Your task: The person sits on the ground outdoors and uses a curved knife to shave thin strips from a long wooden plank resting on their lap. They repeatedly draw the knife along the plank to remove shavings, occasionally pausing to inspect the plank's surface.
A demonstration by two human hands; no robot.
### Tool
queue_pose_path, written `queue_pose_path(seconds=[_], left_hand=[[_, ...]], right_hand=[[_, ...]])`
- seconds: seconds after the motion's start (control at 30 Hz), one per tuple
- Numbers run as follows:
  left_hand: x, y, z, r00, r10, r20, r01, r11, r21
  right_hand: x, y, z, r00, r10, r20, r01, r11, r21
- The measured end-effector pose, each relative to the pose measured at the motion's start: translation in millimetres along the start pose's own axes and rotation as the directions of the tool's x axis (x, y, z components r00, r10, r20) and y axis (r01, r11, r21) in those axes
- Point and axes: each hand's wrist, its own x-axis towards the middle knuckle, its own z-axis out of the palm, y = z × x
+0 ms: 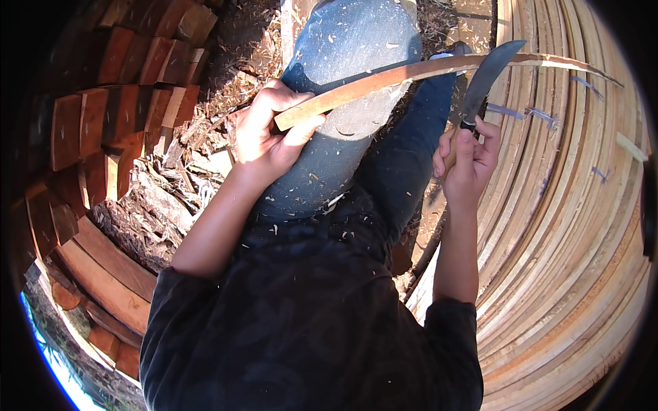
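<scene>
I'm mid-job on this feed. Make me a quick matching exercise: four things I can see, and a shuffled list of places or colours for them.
Things:
1. Curved-blade knife
2. Wooden strip
3. Stacked wood blocks
4. Jeans

Places and colours:
A. Reddish brown, along the picture's left side
B. Faded blue
C. Upright in the right hand
D. One end pinched in the left hand

Pairs: 1-C, 2-D, 3-A, 4-B
</scene>
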Motion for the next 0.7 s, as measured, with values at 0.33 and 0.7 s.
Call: queue_pose_path(seconds=[0.33, 0.7], left_hand=[[2, 3, -1, 1.0, 0.022, 0.015, -0.022, 1.0, 0.007], [-1, 1, -1, 1.0, -0.016, 0.007, 0.016, 1.0, -0.004]], right_hand=[[-19, 11, 4, 0.924, 0.048, 0.379, 0.028, 0.981, -0.192], [-5, -4, 14, 0.997, 0.075, -0.011, -0.073, 0.984, 0.163]])
